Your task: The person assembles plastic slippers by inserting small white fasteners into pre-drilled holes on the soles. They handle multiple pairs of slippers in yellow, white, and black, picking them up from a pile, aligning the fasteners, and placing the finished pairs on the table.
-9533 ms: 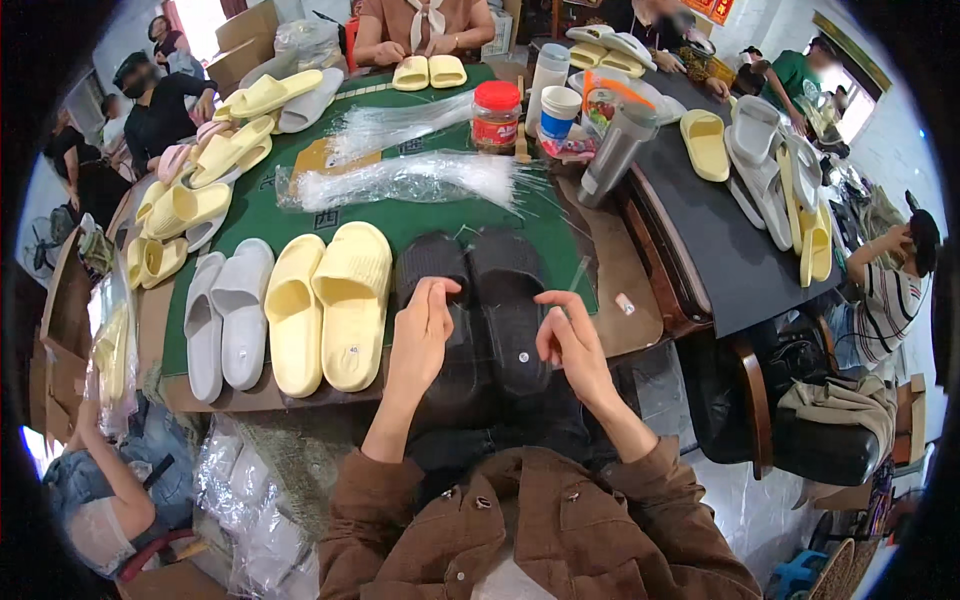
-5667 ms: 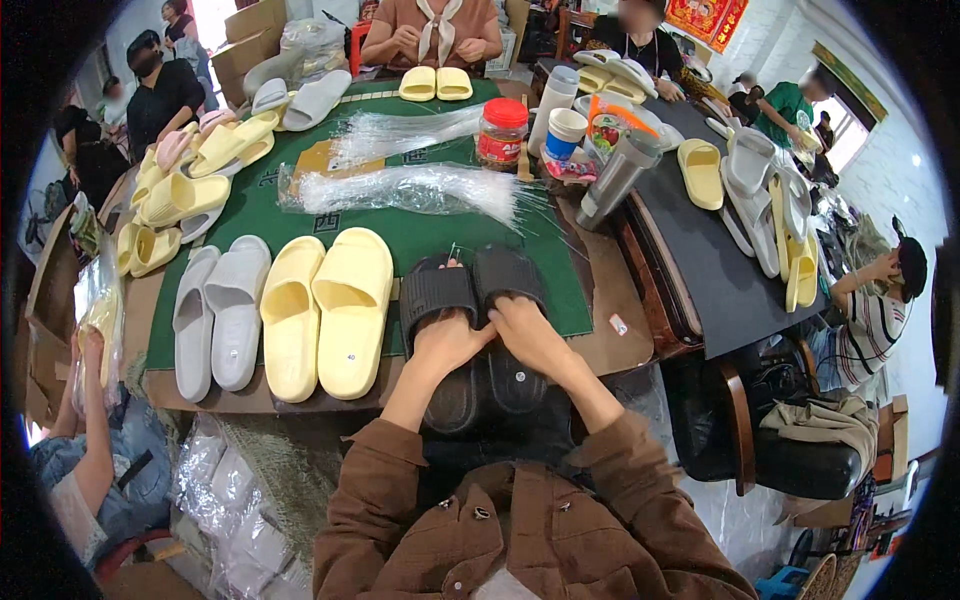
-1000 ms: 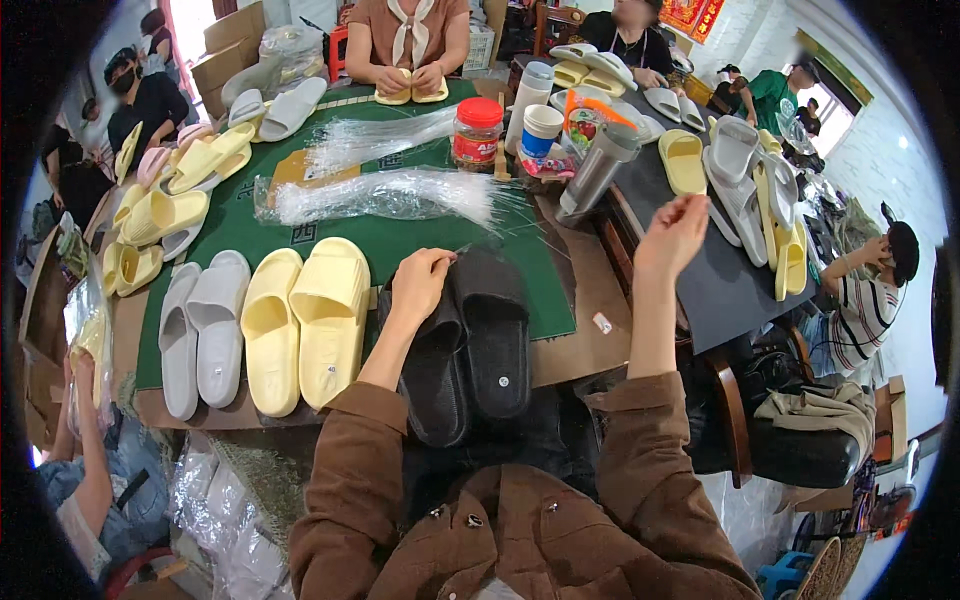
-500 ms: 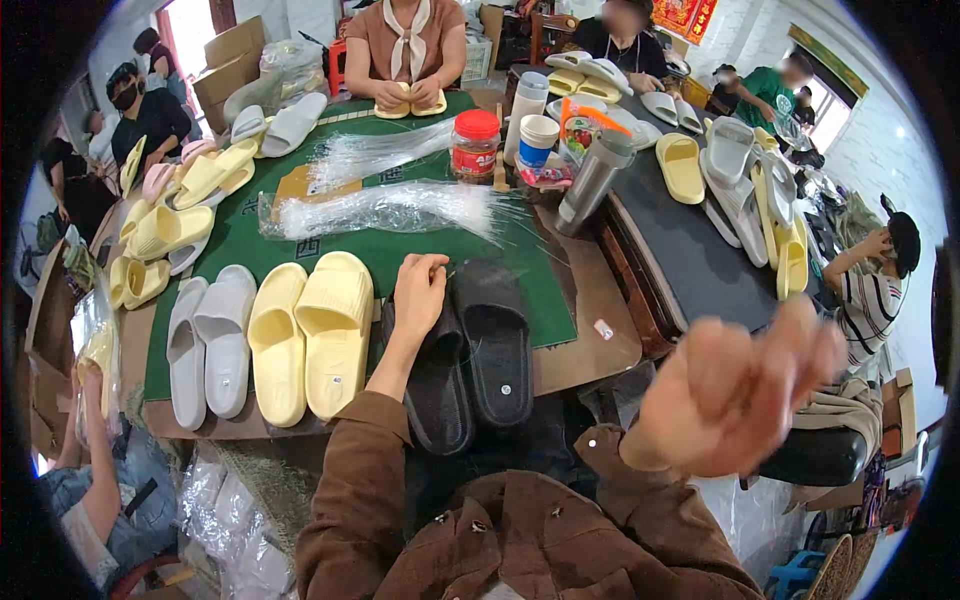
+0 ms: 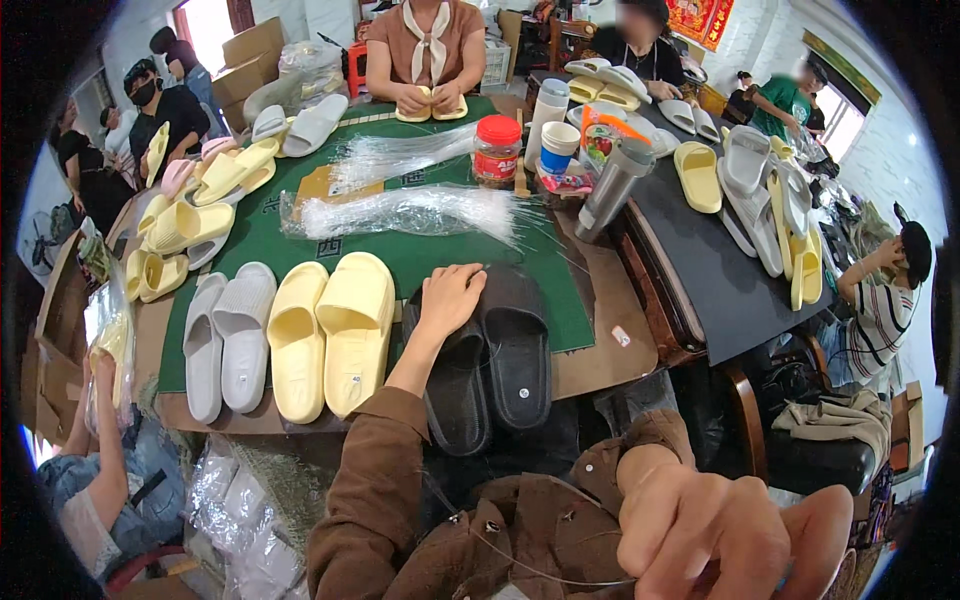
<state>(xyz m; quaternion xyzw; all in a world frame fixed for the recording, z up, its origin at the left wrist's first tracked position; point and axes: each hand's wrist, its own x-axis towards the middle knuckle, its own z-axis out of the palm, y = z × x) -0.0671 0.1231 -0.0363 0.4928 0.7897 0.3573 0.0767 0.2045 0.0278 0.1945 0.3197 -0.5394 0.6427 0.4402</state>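
Note:
A pair of black slippers (image 5: 516, 350) lies at the table's front edge, toes away from me. My left hand (image 5: 452, 297) is over the strap of the left one, fingers bent down onto it and reaching toward its neighbour. Close to the camera at lower right, my right hand (image 5: 720, 530) is closed, its fingers curled. A thin clear cable tie (image 5: 520, 560) curves across my jacket up to these fingers; their tips are hidden. Left of the black pair stand yellow slippers (image 5: 355, 320) and grey slippers (image 5: 241, 335).
Bundles of clear cable ties (image 5: 410, 215) lie on the green mat (image 5: 420, 250). Behind stand a red-lidded jar (image 5: 497, 155), a paper cup (image 5: 558, 150) and a steel flask (image 5: 615, 190). More slippers (image 5: 745, 185) lie on the dark table at right. A co-worker (image 5: 425, 50) handles yellow slippers opposite.
My right hand has dropped from beside the table's edge to the lower right, and the clear tie now shows. My left hand stays on the black slippers, its fingers lying further over the strap.

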